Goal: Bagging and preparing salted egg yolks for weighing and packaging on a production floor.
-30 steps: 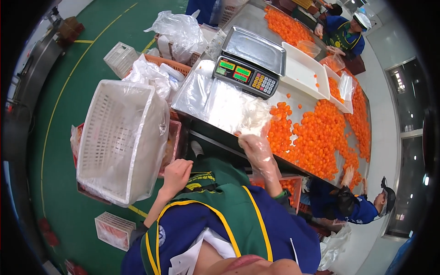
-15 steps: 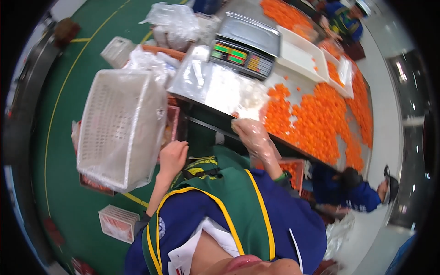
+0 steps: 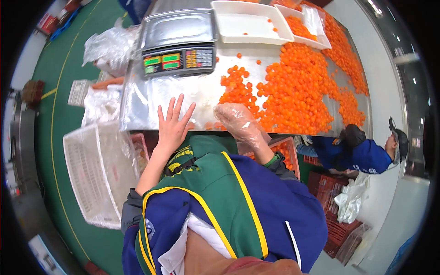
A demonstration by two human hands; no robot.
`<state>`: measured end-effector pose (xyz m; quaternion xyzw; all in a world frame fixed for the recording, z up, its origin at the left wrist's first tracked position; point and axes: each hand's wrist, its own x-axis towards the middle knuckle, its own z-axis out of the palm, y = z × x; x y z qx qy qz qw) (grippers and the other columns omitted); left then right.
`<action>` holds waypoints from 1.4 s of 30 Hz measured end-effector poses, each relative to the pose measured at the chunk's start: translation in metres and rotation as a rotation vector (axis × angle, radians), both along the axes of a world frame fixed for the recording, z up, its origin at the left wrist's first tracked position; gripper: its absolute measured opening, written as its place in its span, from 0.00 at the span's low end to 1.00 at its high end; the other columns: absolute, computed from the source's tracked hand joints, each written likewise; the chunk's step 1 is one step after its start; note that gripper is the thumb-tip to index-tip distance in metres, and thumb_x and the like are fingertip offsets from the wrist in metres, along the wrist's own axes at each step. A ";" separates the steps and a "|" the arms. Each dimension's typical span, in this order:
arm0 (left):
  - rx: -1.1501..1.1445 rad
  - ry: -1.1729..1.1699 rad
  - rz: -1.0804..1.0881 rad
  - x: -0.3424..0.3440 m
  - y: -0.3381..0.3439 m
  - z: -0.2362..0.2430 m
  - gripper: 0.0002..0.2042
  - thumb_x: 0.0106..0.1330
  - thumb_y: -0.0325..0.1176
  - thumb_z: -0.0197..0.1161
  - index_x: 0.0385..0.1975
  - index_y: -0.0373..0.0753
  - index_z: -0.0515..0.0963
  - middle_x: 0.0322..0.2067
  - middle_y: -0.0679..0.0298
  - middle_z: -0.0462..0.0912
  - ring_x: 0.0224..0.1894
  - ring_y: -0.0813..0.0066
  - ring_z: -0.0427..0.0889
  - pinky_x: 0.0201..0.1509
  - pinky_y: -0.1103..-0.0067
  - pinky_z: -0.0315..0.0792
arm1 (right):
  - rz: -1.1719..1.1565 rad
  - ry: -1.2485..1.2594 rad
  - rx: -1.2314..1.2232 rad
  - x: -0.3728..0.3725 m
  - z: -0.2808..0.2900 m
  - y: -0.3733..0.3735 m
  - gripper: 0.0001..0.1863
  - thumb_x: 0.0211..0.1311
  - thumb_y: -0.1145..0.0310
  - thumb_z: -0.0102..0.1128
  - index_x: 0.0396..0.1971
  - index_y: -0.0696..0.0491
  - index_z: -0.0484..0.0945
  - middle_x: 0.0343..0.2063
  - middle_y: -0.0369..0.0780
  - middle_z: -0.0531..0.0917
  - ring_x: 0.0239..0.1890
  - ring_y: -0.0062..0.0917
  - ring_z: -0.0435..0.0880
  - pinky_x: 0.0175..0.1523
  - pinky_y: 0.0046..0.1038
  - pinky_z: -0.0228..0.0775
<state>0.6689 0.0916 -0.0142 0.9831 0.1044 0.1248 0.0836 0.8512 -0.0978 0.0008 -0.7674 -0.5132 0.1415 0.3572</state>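
Observation:
My left hand (image 3: 172,126) is bare, with its fingers spread, over the near edge of the metal table (image 3: 165,94). Nothing is in it. My right hand (image 3: 238,120) wears a clear plastic glove, its fingers curled in together at the table's near edge. What they may hold is hidden. Just beyond it lie small, round, shiny orange pieces (image 3: 238,89), like egg yolks. A larger heap of them (image 3: 298,87) spreads to the right. A few flattened-looking orange pieces (image 3: 208,125) sit at the edge between my hands.
A digital scale (image 3: 178,43) stands at the back left of the table, beside a white tray (image 3: 252,23). A tilted white basket (image 3: 98,174) lined with plastic is at my left. An orange-filled crate (image 3: 293,156) stands below the table. A co-worker (image 3: 353,149) is at the right.
My view has turned toward the table. My left hand has moved from beside the white basket to the table edge, its fingers now spread. My right hand stays at the table edge.

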 end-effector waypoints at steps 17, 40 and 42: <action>-0.104 -0.073 0.187 0.057 0.100 -0.053 0.07 0.59 0.24 0.62 0.36 0.42 0.76 0.55 0.63 0.80 0.68 0.55 0.70 0.73 0.40 0.45 | -0.349 0.112 -0.313 0.065 -0.057 -0.072 0.10 0.67 0.64 0.57 0.37 0.55 0.80 0.33 0.50 0.81 0.40 0.48 0.81 0.43 0.43 0.73; -0.098 -0.455 -0.254 0.037 0.167 0.022 0.14 0.55 0.12 0.60 0.39 0.33 0.82 0.48 0.58 0.85 0.57 0.50 0.79 0.61 0.62 0.71 | -0.800 0.136 -0.284 -0.092 -0.051 -0.095 0.11 0.67 0.64 0.60 0.40 0.57 0.82 0.34 0.48 0.85 0.39 0.43 0.85 0.44 0.39 0.77; -0.088 -0.456 -0.275 0.039 0.173 0.025 0.14 0.54 0.12 0.59 0.39 0.33 0.82 0.48 0.58 0.85 0.57 0.50 0.79 0.62 0.62 0.71 | -0.839 0.182 -0.257 -0.114 -0.051 -0.101 0.12 0.67 0.63 0.57 0.39 0.56 0.82 0.34 0.49 0.84 0.40 0.45 0.84 0.45 0.41 0.75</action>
